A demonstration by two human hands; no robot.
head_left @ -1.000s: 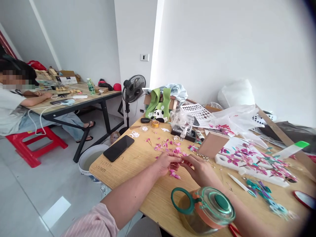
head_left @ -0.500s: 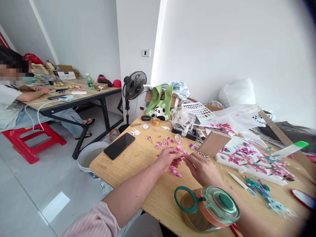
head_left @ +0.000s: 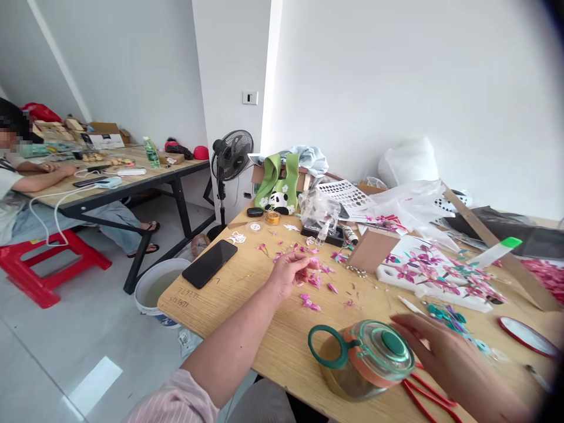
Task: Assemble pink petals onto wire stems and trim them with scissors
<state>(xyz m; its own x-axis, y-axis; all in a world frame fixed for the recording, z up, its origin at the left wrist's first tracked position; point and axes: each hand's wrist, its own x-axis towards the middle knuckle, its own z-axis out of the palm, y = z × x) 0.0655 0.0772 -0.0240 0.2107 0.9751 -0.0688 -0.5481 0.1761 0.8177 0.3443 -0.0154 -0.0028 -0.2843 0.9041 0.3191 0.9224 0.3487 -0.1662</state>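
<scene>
Left hand (head_left: 291, 273): grip narrow, pinching a pink petal (head_left: 313, 262) above bench (head_left: 264, 317). Right hand (head_left: 440, 346) beside jar (head_left: 368, 358); grip unclear.

White walls (head_left: 396, 82) meet at a pillar (head_left: 233, 53) bearing a switch plate (head_left: 249, 98). Glossy pale floor tiles (head_left: 39, 352) reflect a bright patch of light (head_left: 96, 385). A wood-topped bench (head_left: 264, 335) fills the foreground; beyond stand a black pedestal fan (head_left: 232, 155), a black-legged table (head_left: 185, 167) and a red plastic stool (head_left: 55, 264).
</scene>
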